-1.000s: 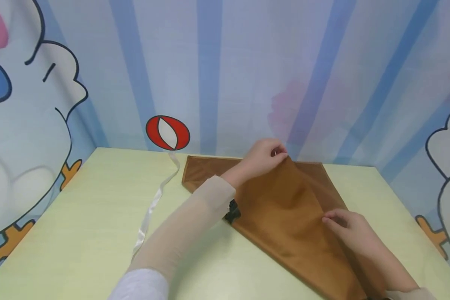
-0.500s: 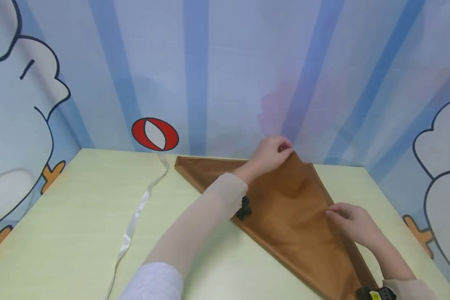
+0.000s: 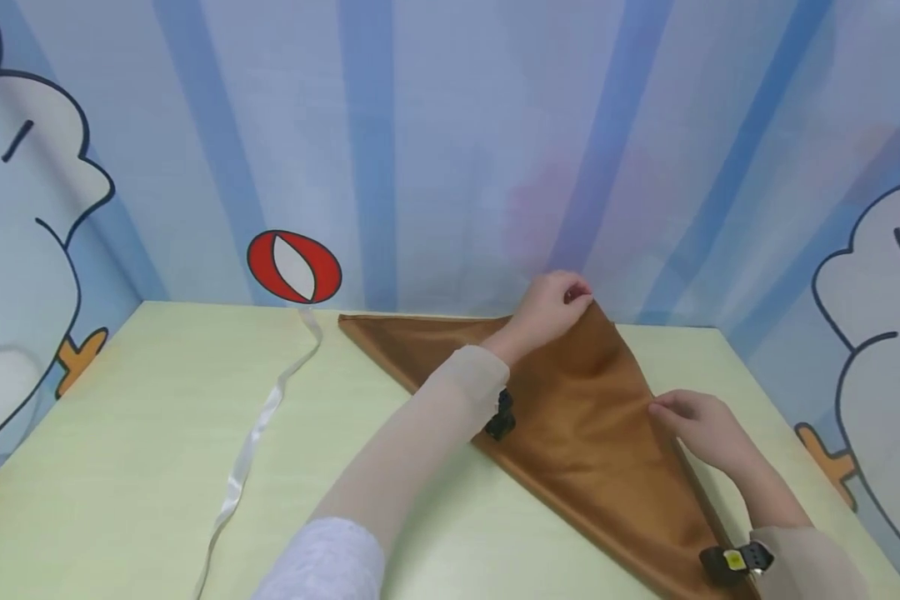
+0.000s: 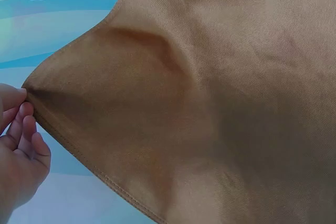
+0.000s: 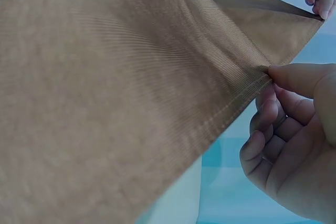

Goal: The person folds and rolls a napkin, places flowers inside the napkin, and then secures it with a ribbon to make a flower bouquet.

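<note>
A brown cloth [image 3: 585, 425] with stitched hems lies folded over itself in a triangle on the pale yellow table [image 3: 120, 433]. At its far corner my left hand [image 3: 547, 308] pinches the tip between thumb and fingers, holding it raised; the left wrist view shows this hand [image 4: 23, 150] at the pointed end. Lower along the right edge, my right hand [image 3: 708, 429] pinches the hem. In the right wrist view, the thumb and forefinger of that hand [image 5: 294, 124] grip the hem, and the fabric creases toward them. The under layer is mostly hidden.
To the left a white ribbon [image 3: 251, 450] runs down the table in a loose curve. A blue striped backdrop [image 3: 450, 150] with a printed red and white ball [image 3: 294, 267] and cartoon figures stands behind and at both sides.
The upper layer's corner and right edge have been drawn rightward over the under layer, so less of it shows on the right. Both hands keep their pinch. The head view has shifted.
</note>
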Available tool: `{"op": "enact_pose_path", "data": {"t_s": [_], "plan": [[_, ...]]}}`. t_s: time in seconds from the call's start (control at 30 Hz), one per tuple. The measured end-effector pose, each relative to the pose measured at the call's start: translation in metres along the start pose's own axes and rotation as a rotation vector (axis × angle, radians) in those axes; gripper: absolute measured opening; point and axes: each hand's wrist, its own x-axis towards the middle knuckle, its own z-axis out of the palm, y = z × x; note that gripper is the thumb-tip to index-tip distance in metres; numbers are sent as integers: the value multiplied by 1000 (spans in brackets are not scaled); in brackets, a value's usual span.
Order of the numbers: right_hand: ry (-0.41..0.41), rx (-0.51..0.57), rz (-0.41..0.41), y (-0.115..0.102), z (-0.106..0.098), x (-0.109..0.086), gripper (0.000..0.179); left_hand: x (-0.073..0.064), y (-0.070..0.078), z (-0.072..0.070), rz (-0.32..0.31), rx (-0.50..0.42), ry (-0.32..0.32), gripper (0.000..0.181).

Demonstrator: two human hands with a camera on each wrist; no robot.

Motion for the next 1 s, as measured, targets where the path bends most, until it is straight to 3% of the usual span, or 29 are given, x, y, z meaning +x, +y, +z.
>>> {"op": "enact_pose_path", "data": {"t_s": [0.23, 0.5, 1.0], "plan": [[1, 22, 65, 8, 0, 3, 36, 2, -4, 9, -36, -69, 6, 15], [-32, 77, 102, 14, 6, 2, 38, 1, -15, 19, -74, -61, -11, 16], [-99, 11, 145, 17, 21, 14, 33, -12, -34, 40, -164, -30, -8, 21]]}}
